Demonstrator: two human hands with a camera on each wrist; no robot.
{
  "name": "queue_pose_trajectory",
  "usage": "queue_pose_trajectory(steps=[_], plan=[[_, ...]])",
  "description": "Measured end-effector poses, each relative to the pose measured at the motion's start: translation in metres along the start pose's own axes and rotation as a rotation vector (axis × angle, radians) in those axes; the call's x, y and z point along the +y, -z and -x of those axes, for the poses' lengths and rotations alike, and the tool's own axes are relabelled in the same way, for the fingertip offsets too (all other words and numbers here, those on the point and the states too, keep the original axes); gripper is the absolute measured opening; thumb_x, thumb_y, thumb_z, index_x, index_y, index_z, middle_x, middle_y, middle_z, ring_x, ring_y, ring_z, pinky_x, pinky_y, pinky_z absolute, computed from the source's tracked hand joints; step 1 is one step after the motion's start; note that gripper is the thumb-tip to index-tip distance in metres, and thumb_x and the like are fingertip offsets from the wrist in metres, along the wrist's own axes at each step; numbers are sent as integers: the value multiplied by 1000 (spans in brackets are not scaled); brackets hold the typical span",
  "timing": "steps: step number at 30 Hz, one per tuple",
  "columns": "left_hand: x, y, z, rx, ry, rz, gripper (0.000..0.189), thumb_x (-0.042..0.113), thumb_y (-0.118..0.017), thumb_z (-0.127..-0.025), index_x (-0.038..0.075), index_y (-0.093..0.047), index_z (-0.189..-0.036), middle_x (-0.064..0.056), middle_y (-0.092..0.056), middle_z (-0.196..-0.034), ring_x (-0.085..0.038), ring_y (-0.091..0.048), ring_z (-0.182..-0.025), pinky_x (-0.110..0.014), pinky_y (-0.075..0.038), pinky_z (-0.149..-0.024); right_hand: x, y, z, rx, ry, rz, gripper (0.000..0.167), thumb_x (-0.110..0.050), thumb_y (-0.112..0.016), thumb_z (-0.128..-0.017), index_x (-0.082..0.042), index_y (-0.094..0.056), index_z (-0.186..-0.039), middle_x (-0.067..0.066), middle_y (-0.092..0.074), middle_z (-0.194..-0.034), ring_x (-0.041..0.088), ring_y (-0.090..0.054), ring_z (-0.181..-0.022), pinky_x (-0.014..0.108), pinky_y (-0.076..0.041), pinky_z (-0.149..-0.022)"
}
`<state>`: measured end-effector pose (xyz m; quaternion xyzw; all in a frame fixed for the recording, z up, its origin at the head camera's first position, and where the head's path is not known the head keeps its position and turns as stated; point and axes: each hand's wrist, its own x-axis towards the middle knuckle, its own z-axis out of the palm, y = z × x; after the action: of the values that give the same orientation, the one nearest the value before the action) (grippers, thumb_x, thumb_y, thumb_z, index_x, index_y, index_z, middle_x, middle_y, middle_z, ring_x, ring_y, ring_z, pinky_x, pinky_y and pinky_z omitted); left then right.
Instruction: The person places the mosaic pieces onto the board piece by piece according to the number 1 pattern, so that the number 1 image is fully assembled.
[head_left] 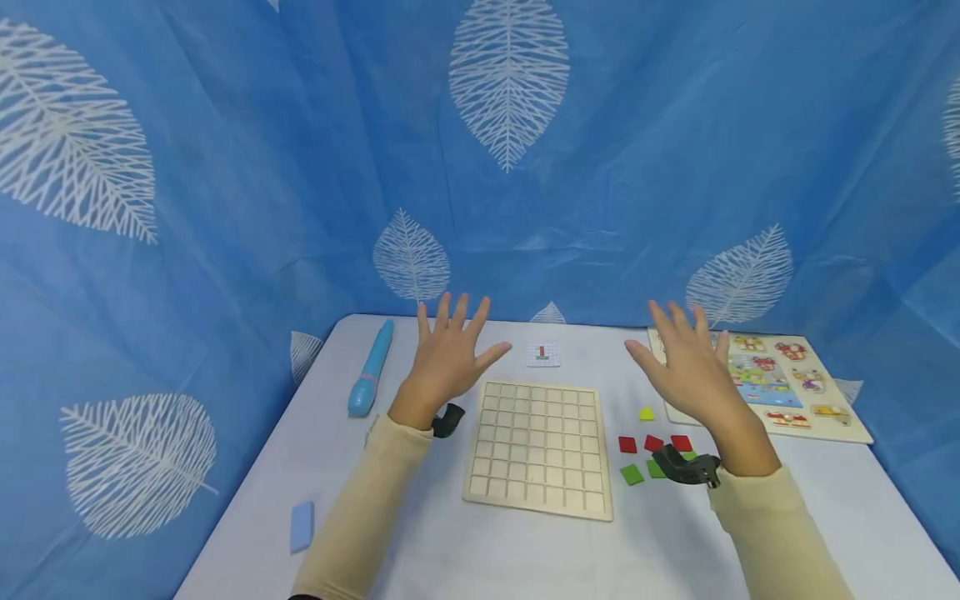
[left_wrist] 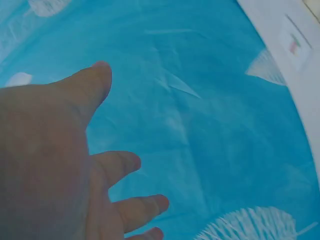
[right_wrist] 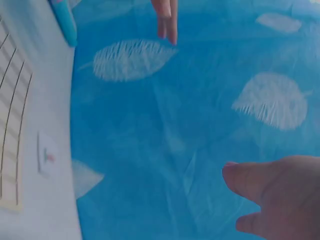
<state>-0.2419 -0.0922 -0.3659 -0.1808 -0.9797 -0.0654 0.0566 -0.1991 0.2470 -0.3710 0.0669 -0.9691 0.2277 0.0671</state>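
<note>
White table [head_left: 540,557] | grid board [head_left: 537,447] | tiles [head_left: 653,442] | card [head_left: 542,354] | picture board [head_left: 765,385] | blue wand [head_left: 371,367] | block [head_left: 302,527]

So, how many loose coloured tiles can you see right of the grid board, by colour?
Yellow tile: 1
Red tiles: 3
Green tiles: 3
Total: 7 in sight; the right wrist's black mount partly covers the green ones and may hide more.

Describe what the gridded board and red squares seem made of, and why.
The gridded board looks like unpainted, matt wood, from its pale tan colour and lack of shine. The red squares may be smooth painted wood or plastic: their even colour fits both.
</note>
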Motion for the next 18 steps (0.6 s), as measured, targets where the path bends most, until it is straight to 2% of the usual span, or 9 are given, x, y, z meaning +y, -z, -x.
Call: queue_pose_trajectory(steps=[5, 10, 12, 14, 16, 18], plan=[[-18, -16, -1, -28, 37, 2, 79, 66, -41, -103, 23, -20, -165, -16, -17, -168, -40, -4, -155, -68, 2, -116, 31, -10, -1, -11, -11, -29, 82, -54, -46, -106, -3, -17, -163, 36, -12, -162, 58, 5, -148, 81, 3, -104], [-32, -37, 11, -63, 45, 35, 75, 59, -50, -103, 20, -28, -163, -19, -25, -165, -42, -9, -154, -68, -1, -116, 57, -32, 7, 85, 12, -81, 64, -36, -61, -104, 0, -42, -153, 33, -37, -153, 55, -31, -141, 75, -27, -103], [-36, -46, 16, -54, 30, 56, 73, 56, -54, -102, 18, -33, -162, -20, -31, -162, -43, -15, -153, -68, -4, -116, 68, -42, 11, 146, 30, -100, 52, -25, -66, -101, 1, -54, -144, 31, -53, -140, 51, -50, -127, 70, -40, -95], [-40, -55, 19, -49, 16, 84, 72, 53, -58, -101, 18, -36, -160, -19, -37, -159, -43, -21, -151, -67, -8, -117, 78, -51, 17, 188, 36, -106, 42, -19, -69, -99, 1, -63, -135, 25, -65, -120, 45, -61, -108, 60, -50, -84], [-44, -63, 20, -59, 7, 125, 71, 51, -61, -100, 19, -39, -159, -18, -42, -157, -42, -25, -150, -65, -11, -118, 88, -59, 22, 199, 25, -112, 36, -15, -71, -97, 2, -68, -128, 19, -67, -98, 37, -62, -86, 48, -50, -66], [-46, -72, 19, -83, -2, 156, 71, 51, -63, -99, 19, -40, -159, -16, -46, -154, -40, -29, -149, -62, -16, -118, 98, -66, 26, 181, -5, -116, 33, -16, -72, -97, 1, -71, -125, 10, -62, -83, 28, -56, -72, 39, -43, -58]])
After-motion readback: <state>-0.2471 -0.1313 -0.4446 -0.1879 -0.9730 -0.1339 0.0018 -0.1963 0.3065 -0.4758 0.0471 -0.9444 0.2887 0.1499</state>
